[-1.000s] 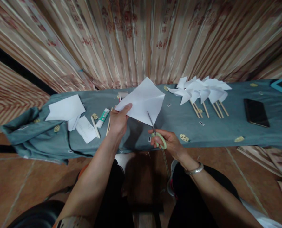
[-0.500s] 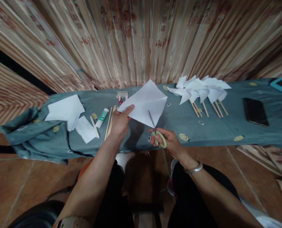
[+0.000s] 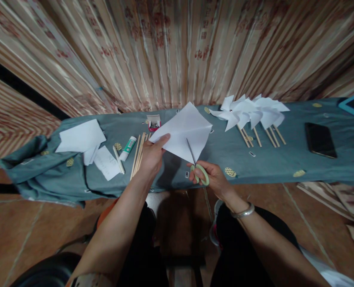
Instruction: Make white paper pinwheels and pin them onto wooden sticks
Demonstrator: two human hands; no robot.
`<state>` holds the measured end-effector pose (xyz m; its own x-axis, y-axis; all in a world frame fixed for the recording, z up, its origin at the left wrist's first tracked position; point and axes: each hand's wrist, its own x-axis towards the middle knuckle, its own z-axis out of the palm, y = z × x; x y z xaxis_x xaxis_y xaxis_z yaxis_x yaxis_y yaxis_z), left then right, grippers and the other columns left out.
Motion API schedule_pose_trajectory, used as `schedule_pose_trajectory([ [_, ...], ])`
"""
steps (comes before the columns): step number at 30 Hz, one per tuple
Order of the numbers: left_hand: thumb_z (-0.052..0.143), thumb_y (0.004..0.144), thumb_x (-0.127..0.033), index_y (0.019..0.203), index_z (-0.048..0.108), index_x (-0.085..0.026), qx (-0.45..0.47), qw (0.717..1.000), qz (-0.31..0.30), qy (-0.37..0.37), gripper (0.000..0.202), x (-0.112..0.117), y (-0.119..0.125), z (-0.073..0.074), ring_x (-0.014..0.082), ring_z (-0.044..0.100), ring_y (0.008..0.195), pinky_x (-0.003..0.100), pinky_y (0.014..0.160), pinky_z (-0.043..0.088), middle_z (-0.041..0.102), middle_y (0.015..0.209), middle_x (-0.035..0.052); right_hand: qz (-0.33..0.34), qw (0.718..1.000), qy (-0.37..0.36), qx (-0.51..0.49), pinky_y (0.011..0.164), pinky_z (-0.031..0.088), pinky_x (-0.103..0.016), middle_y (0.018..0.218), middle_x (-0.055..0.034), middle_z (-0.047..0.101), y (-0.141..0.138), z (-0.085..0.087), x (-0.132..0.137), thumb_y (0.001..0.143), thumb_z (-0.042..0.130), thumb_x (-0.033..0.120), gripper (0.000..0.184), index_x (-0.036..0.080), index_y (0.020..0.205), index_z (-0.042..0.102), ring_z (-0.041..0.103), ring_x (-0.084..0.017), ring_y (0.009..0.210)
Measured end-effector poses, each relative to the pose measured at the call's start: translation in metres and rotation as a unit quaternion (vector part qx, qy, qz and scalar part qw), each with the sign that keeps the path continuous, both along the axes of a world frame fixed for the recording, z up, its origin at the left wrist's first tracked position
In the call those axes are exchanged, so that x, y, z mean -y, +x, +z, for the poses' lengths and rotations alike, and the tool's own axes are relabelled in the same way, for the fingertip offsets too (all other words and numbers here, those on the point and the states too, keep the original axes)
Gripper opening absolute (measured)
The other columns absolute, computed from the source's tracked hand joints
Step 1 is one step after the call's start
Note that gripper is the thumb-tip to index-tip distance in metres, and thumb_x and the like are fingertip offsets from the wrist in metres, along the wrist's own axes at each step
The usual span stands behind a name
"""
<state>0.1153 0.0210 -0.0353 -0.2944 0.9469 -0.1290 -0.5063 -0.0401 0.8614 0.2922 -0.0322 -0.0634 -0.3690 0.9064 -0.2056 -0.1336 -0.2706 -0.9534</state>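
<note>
Lower centre: right hand (image 3: 213, 176), fingers closed round the handles of one pair of scissors (image 3: 206, 175), one blade over the near corner of one sheet (image 3: 187, 125), mid-frame. Left hand (image 3: 151, 156) pinches its left corner, likely steadying it. Beyond: one open box (image 3: 154, 124); upper right, overlapping pinwheels (image 3: 250, 111), count uncertain.

One sheet of white paper (image 3: 181, 131) is held in the air above the green cloth (image 3: 272, 167), tilted, with one corner pointed away and one corner pointed near. It is marked by a faint crease, which is seen toward the right corner. The scissors (image 3: 192, 156), with pale green handles and a dark metal blade, are held at its near corner. One blade is laid over the paper, its tip directed toward the middle.
</note>
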Motion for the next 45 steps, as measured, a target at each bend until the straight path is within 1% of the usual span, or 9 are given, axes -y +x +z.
schedule_pose_trajectory([
  [7, 0.088, 0.051, -0.023, 0.077, 0.071, -0.012, -0.001, 1.000, 0.000, 0.000, 0.033, 0.0001, 0.0002, -0.0025, 0.0332, 0.069, 0.101, 0.045, 0.089, 0.056, 0.075, 0.082, 0.0123, -0.007, 1.000, -0.011, 0.003, 0.048, 0.044, -0.022, 0.062, 0.0013, 0.065, -0.0010, 0.0010, -0.0003, 0.061, 0.079, 0.062, 0.050, 0.018, 0.079, 0.067, 0.054, -0.008, 0.050],
  [15, 0.087, 0.050, -0.023, 0.076, 0.072, -0.012, 0.000, 1.000, -0.010, -0.006, 0.032, 0.0010, 0.0011, -0.0031, 0.0307, 0.071, 0.093, 0.042, 0.086, 0.058, 0.076, 0.079, 0.0104, -0.006, 1.000, 0.007, 0.009, 0.049, 0.042, -0.022, 0.064, -0.0001, 0.066, 0.0003, -0.0003, -0.0003, 0.065, 0.077, 0.061, 0.047, 0.017, 0.078, 0.065, 0.053, -0.008, 0.051],
  [20, 0.087, 0.052, -0.023, 0.076, 0.071, -0.013, -0.005, 1.000, -0.011, -0.012, 0.030, 0.0016, 0.0020, -0.0034, 0.0301, 0.071, 0.095, 0.041, 0.087, 0.057, 0.075, 0.077, 0.0089, 0.001, 1.000, 0.019, 0.021, 0.049, 0.042, -0.022, 0.063, -0.0008, 0.065, 0.0008, -0.0005, -0.0009, 0.067, 0.075, 0.062, 0.047, 0.017, 0.070, 0.062, 0.053, -0.008, 0.051],
  [23, 0.087, 0.052, -0.023, 0.076, 0.071, -0.013, -0.006, 1.000, -0.009, -0.014, 0.030, 0.0019, 0.0021, -0.0026, 0.0303, 0.071, 0.096, 0.040, 0.088, 0.057, 0.075, 0.076, 0.0087, -0.003, 1.000, 0.016, 0.017, 0.049, 0.041, -0.022, 0.062, 0.0002, 0.064, 0.0004, -0.0007, -0.0011, 0.065, 0.076, 0.063, 0.048, 0.017, 0.072, 0.063, 0.052, -0.008, 0.050],
  [27, 0.087, 0.051, -0.023, 0.076, 0.072, -0.013, -0.006, 1.000, -0.013, -0.012, 0.031, 0.0024, 0.0022, -0.0020, 0.0307, 0.071, 0.096, 0.041, 0.088, 0.057, 0.075, 0.075, 0.0085, -0.004, 1.000, 0.013, 0.015, 0.048, 0.041, -0.022, 0.062, 0.0003, 0.064, 0.0008, -0.0022, -0.0009, 0.067, 0.076, 0.061, 0.047, 0.018, 0.079, 0.066, 0.053, -0.008, 0.050],
  [31, 0.087, 0.052, -0.023, 0.075, 0.072, -0.014, -0.012, 1.000, -0.013, -0.015, 0.029, 0.0023, 0.0024, -0.0030, 0.0305, 0.071, 0.097, 0.041, 0.088, 0.057, 0.075, 0.077, 0.0081, -0.002, 0.999, 0.029, 0.026, 0.048, 0.041, -0.022, 0.064, -0.0008, 0.065, 0.0015, -0.0029, -0.0007, 0.070, 0.074, 0.061, 0.044, 0.018, 0.074, 0.063, 0.054, -0.009, 0.052],
  [34, 0.087, 0.052, -0.023, 0.074, 0.072, -0.013, -0.009, 1.000, -0.010, -0.014, 0.029, 0.0022, 0.0026, -0.0034, 0.0310, 0.071, 0.097, 0.041, 0.087, 0.057, 0.075, 0.077, 0.0090, -0.001, 0.999, 0.030, 0.028, 0.048, 0.041, -0.022, 0.063, -0.0002, 0.064, 0.0009, -0.0027, -0.0010, 0.069, 0.074, 0.062, 0.046, 0.018, 0.071, 0.062, 0.053, -0.009, 0.051],
  [39, 0.087, 0.051, -0.023, 0.074, 0.071, -0.013, -0.008, 1.000, -0.012, -0.012, 0.030, 0.0027, 0.0031, -0.0025, 0.0308, 0.070, 0.100, 0.040, 0.089, 0.056, 0.075, 0.078, 0.0089, -0.011, 1.000, 0.013, 0.016, 0.049, 0.043, -0.023, 0.062, 0.0008, 0.064, -0.0010, -0.0037, -0.0012, 0.066, 0.075, 0.063, 0.047, 0.018, 0.077, 0.065, 0.053, -0.008, 0.049],
  [45, 0.087, 0.052, -0.025, 0.076, 0.069, -0.016, -0.011, 1.000, -0.018, -0.006, 0.031, 0.0030, 0.0026, -0.0029, 0.0308, 0.069, 0.104, 0.041, 0.091, 0.056, 0.075, 0.080, 0.0076, -0.010, 1.000, 0.007, 0.020, 0.049, 0.046, -0.024, 0.062, 0.0007, 0.065, -0.0012, -0.0045, -0.0016, 0.064, 0.076, 0.063, 0.048, 0.018, 0.078, 0.067, 0.054, -0.008, 0.049],
])
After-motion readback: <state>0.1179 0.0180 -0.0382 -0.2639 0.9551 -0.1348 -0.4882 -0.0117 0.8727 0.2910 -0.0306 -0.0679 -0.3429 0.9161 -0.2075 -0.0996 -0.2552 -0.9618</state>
